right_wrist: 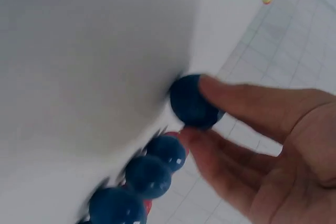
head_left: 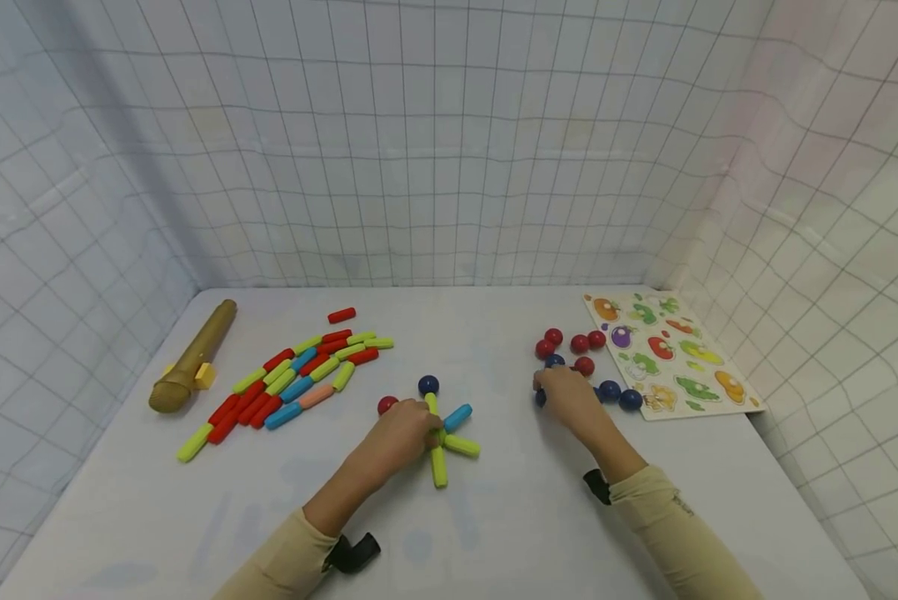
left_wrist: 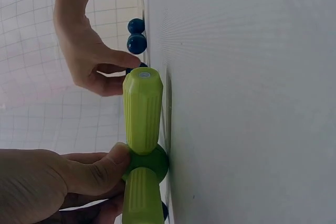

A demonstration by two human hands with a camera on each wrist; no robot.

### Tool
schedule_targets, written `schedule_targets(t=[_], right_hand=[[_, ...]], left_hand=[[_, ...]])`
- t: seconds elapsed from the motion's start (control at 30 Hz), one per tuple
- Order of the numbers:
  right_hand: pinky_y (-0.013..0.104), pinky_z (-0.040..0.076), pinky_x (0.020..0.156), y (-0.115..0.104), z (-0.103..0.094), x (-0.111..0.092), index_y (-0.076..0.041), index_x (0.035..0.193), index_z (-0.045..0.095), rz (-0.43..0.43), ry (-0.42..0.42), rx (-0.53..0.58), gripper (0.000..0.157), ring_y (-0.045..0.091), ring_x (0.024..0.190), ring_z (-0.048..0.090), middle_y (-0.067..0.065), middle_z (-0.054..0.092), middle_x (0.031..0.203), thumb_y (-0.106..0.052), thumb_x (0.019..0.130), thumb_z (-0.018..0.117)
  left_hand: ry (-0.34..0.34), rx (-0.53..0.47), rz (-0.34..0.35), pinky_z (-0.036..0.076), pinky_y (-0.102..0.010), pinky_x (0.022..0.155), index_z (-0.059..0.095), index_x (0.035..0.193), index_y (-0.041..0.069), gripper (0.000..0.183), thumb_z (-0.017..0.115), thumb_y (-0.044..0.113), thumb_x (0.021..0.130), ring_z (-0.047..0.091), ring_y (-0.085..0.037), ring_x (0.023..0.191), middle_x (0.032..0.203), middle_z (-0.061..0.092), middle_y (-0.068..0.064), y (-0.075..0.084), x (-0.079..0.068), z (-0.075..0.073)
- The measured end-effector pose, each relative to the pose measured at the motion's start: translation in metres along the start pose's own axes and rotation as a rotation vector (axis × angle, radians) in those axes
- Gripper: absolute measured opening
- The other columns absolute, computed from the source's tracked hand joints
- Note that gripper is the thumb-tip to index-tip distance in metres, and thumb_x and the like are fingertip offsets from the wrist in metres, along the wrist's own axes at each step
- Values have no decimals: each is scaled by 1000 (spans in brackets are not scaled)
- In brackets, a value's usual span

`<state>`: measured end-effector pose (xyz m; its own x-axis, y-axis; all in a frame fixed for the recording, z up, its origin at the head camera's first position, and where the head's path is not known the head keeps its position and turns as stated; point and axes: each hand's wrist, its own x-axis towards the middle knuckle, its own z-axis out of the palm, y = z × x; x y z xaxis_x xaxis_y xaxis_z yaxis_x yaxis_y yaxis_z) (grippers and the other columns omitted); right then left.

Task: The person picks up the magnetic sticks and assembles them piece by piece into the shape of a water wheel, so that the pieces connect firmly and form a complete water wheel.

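Observation:
In the head view my left hand (head_left: 398,435) holds a star-shaped build of toy connector sticks at the middle of the table. Its thumb rests against the green ball (left_wrist: 153,162) at the hub, as the left wrist view shows. Lime-green sticks (head_left: 461,446) and one light blue stick (head_left: 458,417) reach out from that hub. A dark blue ball (head_left: 429,384) sits at the far tip of one lime stick, and a red ball (head_left: 387,405) shows beside the left fingers. My right hand (head_left: 569,402) pinches a dark blue ball (right_wrist: 190,103) between thumb and fingers.
Several blue balls (head_left: 631,400) and red balls (head_left: 596,339) lie around the right hand. Behind them is a vegetable picture board (head_left: 695,387). Loose coloured sticks (head_left: 296,389) spread across the left, near a gold microphone-shaped object (head_left: 196,354). Gridded white curtains (head_left: 434,150) enclose the table.

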<state>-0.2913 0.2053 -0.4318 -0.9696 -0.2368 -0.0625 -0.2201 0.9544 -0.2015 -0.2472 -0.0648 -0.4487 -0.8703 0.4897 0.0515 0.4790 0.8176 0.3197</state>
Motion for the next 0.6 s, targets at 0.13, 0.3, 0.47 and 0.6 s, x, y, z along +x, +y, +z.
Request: schedule_targets(t=[0.13,0.3,0.47,0.6], right_hand=[[39,54,87,-14,4,8,-11,106,71,-122,-78,125,29,21,96,62,7,69,106,-6,78,78],[30,53,79,-29,10,15,-12,109,71,-292,-130,212,30,14,86,60,2,71,105,-7,80,77],[28,52,79,-38,16,21,-12,111,70,-354,-98,217,29,11,87,58,1,70,107,-7,83,75],[27,52,79,-41,19,24,-12,111,70,-383,-67,223,28,11,88,58,1,70,106,-7,83,74]], left_hand=[[5,19,14,56,-27,78,78,103,12,23,80,15,80,57,-13,79,88,72,-1,0,0,-2],[-7,25,17,55,-27,76,78,101,13,21,79,15,80,56,-13,79,85,68,-1,1,0,-3],[-22,21,9,53,-24,73,78,100,14,19,78,14,81,53,-12,78,84,64,-1,0,0,-2],[-26,30,15,50,-21,69,78,100,14,19,78,15,82,51,-11,75,83,62,0,0,0,-1]])
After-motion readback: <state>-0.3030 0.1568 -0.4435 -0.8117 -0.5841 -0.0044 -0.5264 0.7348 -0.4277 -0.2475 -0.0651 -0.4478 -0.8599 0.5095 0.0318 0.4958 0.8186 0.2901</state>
